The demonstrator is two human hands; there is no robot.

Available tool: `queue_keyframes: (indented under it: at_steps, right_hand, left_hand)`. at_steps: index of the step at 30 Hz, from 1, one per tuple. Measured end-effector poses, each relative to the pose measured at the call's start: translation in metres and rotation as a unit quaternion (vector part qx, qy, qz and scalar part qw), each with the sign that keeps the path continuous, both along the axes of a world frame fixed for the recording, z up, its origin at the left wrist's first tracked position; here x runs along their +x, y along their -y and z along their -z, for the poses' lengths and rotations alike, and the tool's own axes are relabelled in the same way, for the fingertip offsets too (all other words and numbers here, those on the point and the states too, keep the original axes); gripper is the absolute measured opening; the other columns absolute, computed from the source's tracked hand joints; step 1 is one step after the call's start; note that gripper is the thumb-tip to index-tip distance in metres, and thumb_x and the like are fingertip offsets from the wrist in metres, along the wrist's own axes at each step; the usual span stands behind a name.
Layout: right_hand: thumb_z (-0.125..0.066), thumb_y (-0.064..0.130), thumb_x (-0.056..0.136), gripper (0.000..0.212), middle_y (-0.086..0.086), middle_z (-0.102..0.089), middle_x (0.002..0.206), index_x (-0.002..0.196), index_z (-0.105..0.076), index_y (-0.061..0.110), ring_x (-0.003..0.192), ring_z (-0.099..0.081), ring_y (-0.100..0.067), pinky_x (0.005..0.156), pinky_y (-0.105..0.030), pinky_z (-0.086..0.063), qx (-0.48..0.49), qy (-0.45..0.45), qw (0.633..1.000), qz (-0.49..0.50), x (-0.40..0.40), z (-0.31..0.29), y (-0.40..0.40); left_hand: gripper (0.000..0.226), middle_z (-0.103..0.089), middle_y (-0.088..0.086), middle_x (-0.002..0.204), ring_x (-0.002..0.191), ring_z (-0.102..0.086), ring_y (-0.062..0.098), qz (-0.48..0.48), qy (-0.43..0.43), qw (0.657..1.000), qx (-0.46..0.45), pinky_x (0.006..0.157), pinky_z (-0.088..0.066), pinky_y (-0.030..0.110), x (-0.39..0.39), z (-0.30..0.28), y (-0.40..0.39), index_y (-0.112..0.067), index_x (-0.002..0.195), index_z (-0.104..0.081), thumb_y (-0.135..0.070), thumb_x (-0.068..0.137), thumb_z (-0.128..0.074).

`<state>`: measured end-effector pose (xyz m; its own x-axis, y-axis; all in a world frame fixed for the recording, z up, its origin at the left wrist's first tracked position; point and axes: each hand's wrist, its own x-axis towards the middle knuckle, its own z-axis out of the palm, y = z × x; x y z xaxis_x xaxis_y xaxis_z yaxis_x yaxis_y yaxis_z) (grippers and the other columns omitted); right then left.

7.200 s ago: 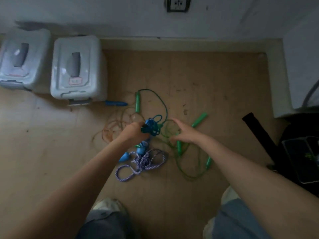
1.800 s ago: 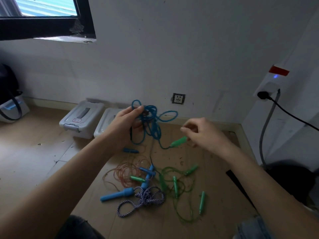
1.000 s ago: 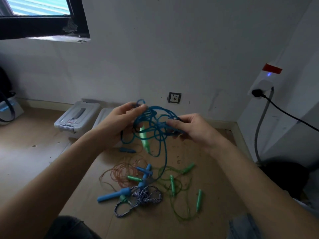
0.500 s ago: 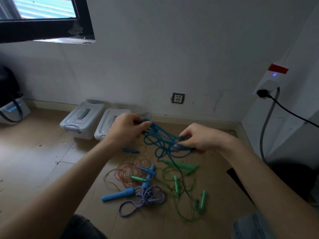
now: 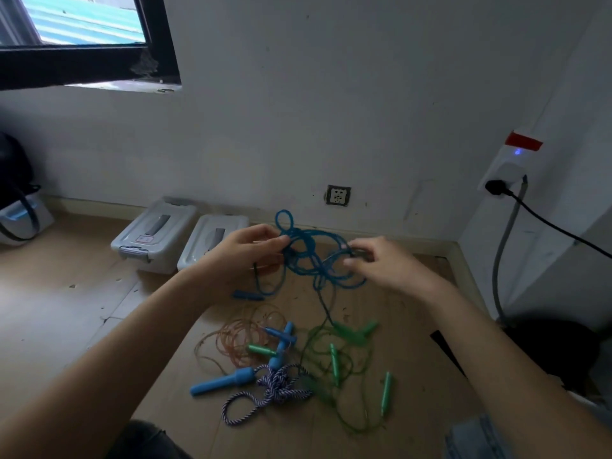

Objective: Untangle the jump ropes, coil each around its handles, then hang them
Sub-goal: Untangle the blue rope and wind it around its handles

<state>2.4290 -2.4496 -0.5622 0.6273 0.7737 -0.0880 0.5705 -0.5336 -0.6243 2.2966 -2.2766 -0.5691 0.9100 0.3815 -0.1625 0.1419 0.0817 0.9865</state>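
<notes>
I can read no text, label or number; the pink-edged tag on the storage box (image 5: 154,238) at 9 o'clock stays illegible.

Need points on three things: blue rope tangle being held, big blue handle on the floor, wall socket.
blue rope tangle (image 5: 309,256), head view, on the knotted loops between the hands.
big blue handle (image 5: 221,383), head view, on the middle of its barrel, lying on the floor.
wall socket (image 5: 338,195), head view, on its faceplate centre.

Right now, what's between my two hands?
In the head view, tangled loops of the thin blue jump rope span the gap between left hand and right hand.
</notes>
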Motion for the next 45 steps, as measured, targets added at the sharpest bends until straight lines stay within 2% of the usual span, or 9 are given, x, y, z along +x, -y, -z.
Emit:
queue_keyframes:
  at_steps: [3, 14, 22, 27, 30, 34, 40, 43, 45]
  right_hand:
    - [-0.06, 0.03, 0.088, 0.031, 0.01, -0.055, 0.12, 0.119, -0.055, 0.028, 0.111, -0.054, -0.008, 0.087, -0.025, -0.047, 0.087, -0.127, 0.986, -0.062, -0.007, -0.003, -0.005]
    - [-0.066, 0.011, 0.083, 0.01, -0.001, -0.064, 0.07, 0.073, -0.062, 0.012, 0.052, -0.059, -0.002, 0.058, -0.014, -0.05, 0.205, -0.182, 0.962, 0.011, -0.006, -0.01, -0.006]
    - [-0.062, -0.002, 0.082, 0.014, -0.011, -0.067, 0.086, 0.082, -0.057, 0.011, 0.069, -0.059, -0.014, 0.054, -0.015, -0.047, 0.273, -0.249, 0.928, 0.047, -0.009, -0.011, -0.003]
    - [-0.057, -0.001, 0.086, 0.017, 0.002, -0.071, 0.078, 0.088, -0.063, 0.015, 0.073, -0.067, -0.008, 0.062, -0.018, -0.05, 0.268, -0.282, 0.921, -0.019, -0.014, -0.009, -0.006]
    - [-0.054, 0.003, 0.09, 0.02, 0.005, -0.072, 0.076, 0.087, -0.064, 0.019, 0.072, -0.067, -0.005, 0.068, -0.023, -0.051, 0.246, -0.256, 0.935, -0.004, -0.012, -0.008, -0.006]
    - [-0.054, 0.007, 0.091, 0.019, 0.001, -0.069, 0.08, 0.087, -0.064, 0.021, 0.072, -0.065, -0.005, 0.069, -0.024, -0.053, 0.222, -0.194, 0.955, -0.028, -0.018, -0.008, -0.008]
    - [-0.045, 0.02, 0.097, 0.022, 0.0, -0.058, 0.089, 0.094, -0.064, 0.01, 0.075, -0.056, -0.015, 0.068, -0.023, -0.044, 0.158, 0.196, 0.968, 0.025, -0.024, 0.002, -0.013]
    - [-0.037, 0.017, 0.099, 0.026, 0.0, -0.052, 0.078, 0.086, -0.058, 0.007, 0.064, -0.049, -0.009, 0.056, -0.01, -0.039, 0.16, 0.159, 0.964, 0.141, -0.012, 0.005, -0.011]
    - [-0.034, 0.016, 0.1, 0.03, -0.002, -0.051, 0.072, 0.078, -0.052, 0.009, 0.067, -0.058, -0.02, 0.064, -0.022, -0.049, 0.216, 0.012, 0.95, 0.225, 0.0, 0.003, -0.008]
  left_hand:
    - [0.005, -0.072, -0.001, 0.075, 0.066, -0.066, 0.005, 0.019, 0.027, 0.999, -0.004, 0.058, -0.052, 0.015, 0.0, -0.005, 0.005, -0.015, 0.08, -0.057, -0.015, 0.084, -0.058]
    - [0.011, -0.073, 0.0, 0.079, 0.072, -0.067, 0.007, 0.013, 0.011, 1.0, 0.007, 0.061, -0.053, 0.015, 0.0, 0.005, 0.001, -0.016, 0.088, -0.07, -0.019, 0.08, -0.063]
    - [0.008, -0.06, -0.002, 0.076, 0.07, -0.059, 0.007, -0.121, 0.082, 0.975, 0.17, 0.064, -0.048, 0.018, 0.001, -0.002, -0.004, -0.021, 0.078, -0.065, -0.013, 0.078, -0.068]
    - [0.009, -0.072, -0.005, 0.073, 0.073, -0.068, 0.008, -0.063, 0.108, 0.986, 0.106, 0.064, -0.052, 0.015, 0.006, 0.0, 0.016, -0.018, 0.086, -0.066, -0.014, 0.078, -0.067]
    - [0.035, -0.073, 0.006, 0.087, 0.081, -0.069, 0.016, 0.002, 0.119, 0.99, -0.08, 0.068, -0.055, 0.021, 0.003, -0.004, 0.011, -0.009, 0.098, -0.063, -0.024, 0.068, -0.073]
    - [0.037, -0.072, 0.006, 0.081, 0.074, -0.069, 0.012, 0.008, 0.062, 0.996, -0.055, 0.062, -0.054, 0.017, 0.001, -0.003, 0.016, -0.013, 0.091, -0.064, -0.02, 0.057, -0.078]
    - [0.005, -0.066, 0.001, 0.064, 0.055, -0.061, 0.004, 0.01, 0.036, 0.998, -0.057, 0.049, -0.047, 0.013, 0.004, -0.001, 0.021, -0.005, 0.082, -0.061, -0.001, 0.082, -0.06]
    - [0.007, -0.066, -0.004, 0.059, 0.049, -0.055, 0.002, 0.033, -0.016, 0.999, 0.021, 0.048, -0.045, 0.012, 0.004, 0.001, 0.02, -0.009, 0.083, -0.063, -0.002, 0.083, -0.061]
    - [0.011, -0.064, -0.007, 0.054, 0.047, -0.051, 0.003, 0.03, -0.042, 0.994, 0.097, 0.046, -0.043, 0.014, 0.002, 0.003, 0.015, -0.012, 0.079, -0.062, -0.002, 0.084, -0.059]
